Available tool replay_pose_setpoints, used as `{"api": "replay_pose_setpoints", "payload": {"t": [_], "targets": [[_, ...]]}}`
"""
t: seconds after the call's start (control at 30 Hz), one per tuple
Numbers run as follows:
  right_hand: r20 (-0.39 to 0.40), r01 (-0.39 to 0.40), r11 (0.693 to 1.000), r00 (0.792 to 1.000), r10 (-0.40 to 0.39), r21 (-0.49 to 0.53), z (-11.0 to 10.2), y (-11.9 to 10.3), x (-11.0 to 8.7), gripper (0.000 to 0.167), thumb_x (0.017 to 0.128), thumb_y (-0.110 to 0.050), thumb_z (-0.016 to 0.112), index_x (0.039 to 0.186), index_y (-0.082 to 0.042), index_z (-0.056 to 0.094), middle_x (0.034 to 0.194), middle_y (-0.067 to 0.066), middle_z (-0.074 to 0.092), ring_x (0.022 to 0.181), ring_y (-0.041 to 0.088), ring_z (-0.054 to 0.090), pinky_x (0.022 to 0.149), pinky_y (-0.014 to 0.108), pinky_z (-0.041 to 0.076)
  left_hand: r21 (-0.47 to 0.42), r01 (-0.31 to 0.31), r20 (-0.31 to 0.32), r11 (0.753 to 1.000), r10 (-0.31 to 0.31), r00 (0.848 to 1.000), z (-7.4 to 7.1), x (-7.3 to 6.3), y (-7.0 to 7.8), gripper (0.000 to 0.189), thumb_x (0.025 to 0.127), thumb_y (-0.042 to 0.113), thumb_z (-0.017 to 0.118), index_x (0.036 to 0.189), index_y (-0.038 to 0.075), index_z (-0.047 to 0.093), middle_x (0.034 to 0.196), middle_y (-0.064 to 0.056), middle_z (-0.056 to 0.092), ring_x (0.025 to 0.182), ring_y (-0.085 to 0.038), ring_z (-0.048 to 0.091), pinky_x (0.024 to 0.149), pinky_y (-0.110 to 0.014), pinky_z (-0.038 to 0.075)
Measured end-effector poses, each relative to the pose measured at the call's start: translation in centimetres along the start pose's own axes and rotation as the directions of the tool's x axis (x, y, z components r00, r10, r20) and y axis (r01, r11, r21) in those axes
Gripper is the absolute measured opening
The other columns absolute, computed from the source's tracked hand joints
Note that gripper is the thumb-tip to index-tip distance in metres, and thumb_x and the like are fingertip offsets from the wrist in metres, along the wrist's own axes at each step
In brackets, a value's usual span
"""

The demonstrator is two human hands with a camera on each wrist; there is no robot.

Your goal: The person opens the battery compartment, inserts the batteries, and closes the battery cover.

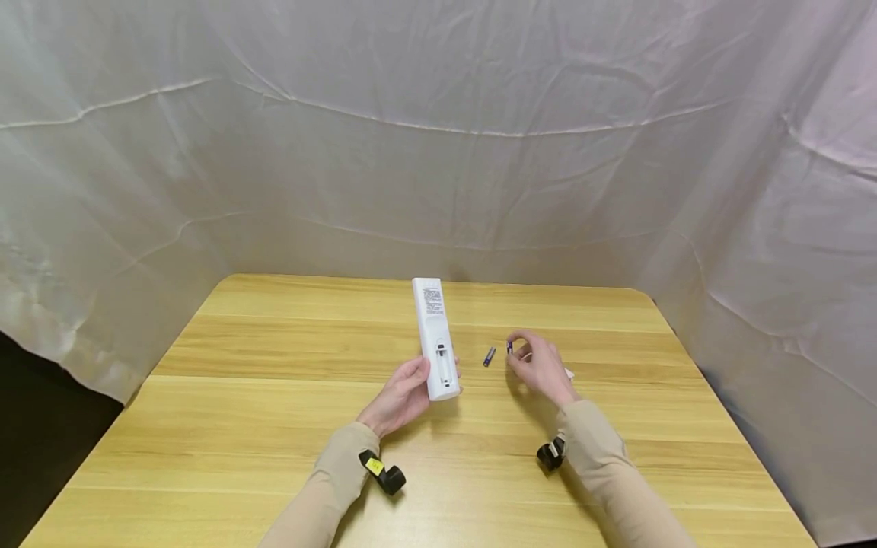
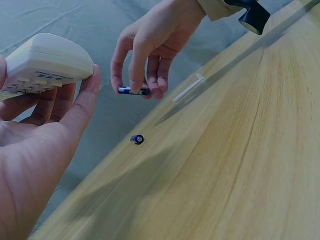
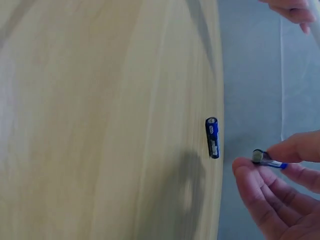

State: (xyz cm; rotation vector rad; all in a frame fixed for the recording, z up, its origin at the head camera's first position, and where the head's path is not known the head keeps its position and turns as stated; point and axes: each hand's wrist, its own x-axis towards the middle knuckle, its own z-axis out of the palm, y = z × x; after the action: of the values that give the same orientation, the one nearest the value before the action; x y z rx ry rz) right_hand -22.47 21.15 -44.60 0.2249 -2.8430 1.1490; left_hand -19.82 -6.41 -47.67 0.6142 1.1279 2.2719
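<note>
A white remote control point(image 1: 435, 339) is held tilted up above the table in my left hand point(image 1: 406, 394), its back toward the head camera. The battery compartment in its lower back is uncovered, and I see no battery in it. Between the thumb and fingertips of my right hand point(image 1: 541, 369), a small blue battery point(image 2: 133, 90) is pinched above the table. Another blue battery point(image 3: 212, 138) lies on the table between the two hands. Partly hidden behind the right hand, a thin white piece point(image 2: 188, 88), perhaps the compartment cover, rests on the wood.
The wooden table point(image 1: 240, 426) has rounded far corners. Pale grey cloth point(image 1: 438, 175) hangs behind it and along both sides. Each wrist carries a small black camera, such as the left wrist camera point(image 1: 392, 479).
</note>
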Motion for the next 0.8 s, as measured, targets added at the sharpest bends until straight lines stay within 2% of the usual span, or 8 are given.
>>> {"api": "replay_pose_setpoints", "payload": {"t": [0.3, 0.47, 0.53, 0.67, 0.8], "targets": [[-0.021, 0.067, 0.981, 0.998, -0.064, 0.18, -0.1, -0.9, -0.4, 0.031, 0.091, -0.003, 0.068, 0.122, -0.006, 0.063, 0.096, 0.021, 0.075, 0.081, 0.031, 0.076, 0.072, 0.026, 0.064, -0.005, -0.003, 0.004, 1.0, 0.003, 1.0, 0.1, 0.0, 0.1, 0.069, 0.11, 0.026, 0.037, 0.158, -0.006, -0.001, 0.139, -0.002, 0.051, 0.135, -0.021, 0.049, 0.113, -0.034, 0.048], [0.005, 0.082, 0.937, 0.996, -0.089, 0.34, -0.2, -1.5, -0.7, 0.033, 0.093, 0.001, 0.066, 0.125, -0.002, 0.06, 0.101, 0.03, 0.072, 0.082, 0.038, 0.075, 0.075, 0.043, 0.066, 0.001, 0.003, 0.001, 1.0, -0.003, 1.0, 0.0, 0.0, 0.0, 0.07, 0.109, 0.027, 0.037, 0.158, -0.005, -0.001, 0.141, -0.003, 0.049, 0.138, -0.024, 0.045, 0.115, -0.035, 0.047], [0.012, 0.085, 0.918, 0.995, -0.097, 0.388, -0.3, -1.8, -0.9, 0.033, 0.093, 0.001, 0.066, 0.126, -0.001, 0.06, 0.103, 0.033, 0.071, 0.08, 0.034, 0.076, 0.077, 0.05, 0.064, -0.003, 0.006, -0.003, 1.0, -0.006, 1.0, 0.0, 0.0, 0.0, 0.07, 0.109, 0.027, 0.038, 0.159, -0.005, 0.0, 0.141, -0.003, 0.049, 0.139, -0.025, 0.045, 0.115, -0.035, 0.047], [0.005, 0.099, 0.894, 0.994, -0.113, 0.438, -0.3, -2.3, -1.1, 0.034, 0.092, 0.003, 0.067, 0.125, 0.001, 0.059, 0.104, 0.034, 0.068, 0.076, 0.022, 0.076, 0.077, 0.052, 0.063, -0.008, 0.005, -0.003, 1.0, -0.005, 1.0, 0.0, 0.0, 0.0, 0.071, 0.109, 0.028, 0.039, 0.158, -0.005, 0.0, 0.14, -0.003, 0.051, 0.139, -0.026, 0.044, 0.114, -0.035, 0.048], [-0.027, 0.129, 0.882, 0.991, -0.132, 0.453, 0.0, -2.5, -1.3, 0.034, 0.091, 0.005, 0.066, 0.124, 0.002, 0.06, 0.1, 0.031, 0.067, 0.077, 0.027, 0.076, 0.074, 0.048, 0.065, -0.013, -0.005, 0.002, 1.0, 0.005, 1.0, 0.1, 0.0, 0.0, 0.072, 0.109, 0.028, 0.04, 0.158, -0.006, 0.0, 0.138, -0.002, 0.052, 0.134, -0.022, 0.049, 0.112, -0.033, 0.049]]}}
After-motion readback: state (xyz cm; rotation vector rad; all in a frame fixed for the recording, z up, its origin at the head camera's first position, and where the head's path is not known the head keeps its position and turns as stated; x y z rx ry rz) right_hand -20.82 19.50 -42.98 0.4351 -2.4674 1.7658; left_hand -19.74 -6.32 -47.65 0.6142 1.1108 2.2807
